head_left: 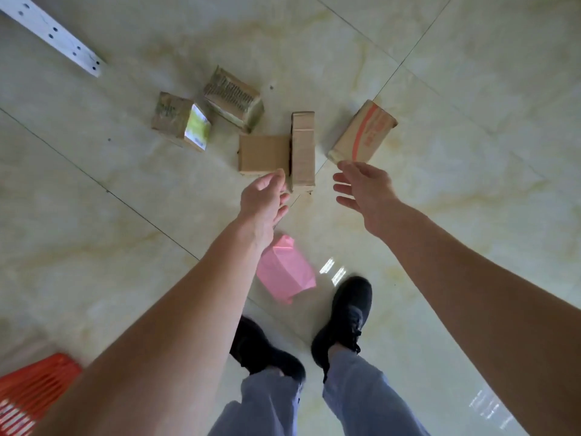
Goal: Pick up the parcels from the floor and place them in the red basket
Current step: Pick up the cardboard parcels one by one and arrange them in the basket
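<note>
Several cardboard parcels lie on the tiled floor ahead of me: a narrow brown box [303, 149], a square plain box [263, 153] touching its left side, a box with red print [364, 133] to the right, and two printed boxes [234, 98] [180, 120] farther left. A pink wrapped parcel [284, 269] lies near my feet. My left hand [263, 199] and my right hand [364, 187] hang above the floor, fingers relaxed and holding nothing, on either side of the narrow box. The red basket [31, 394] shows at the bottom left corner.
A white perforated metal strip [53, 34] lies at the top left. My two black shoes [344, 322] stand just behind the pink parcel. Pale glossy tiles with dark joints stretch all around.
</note>
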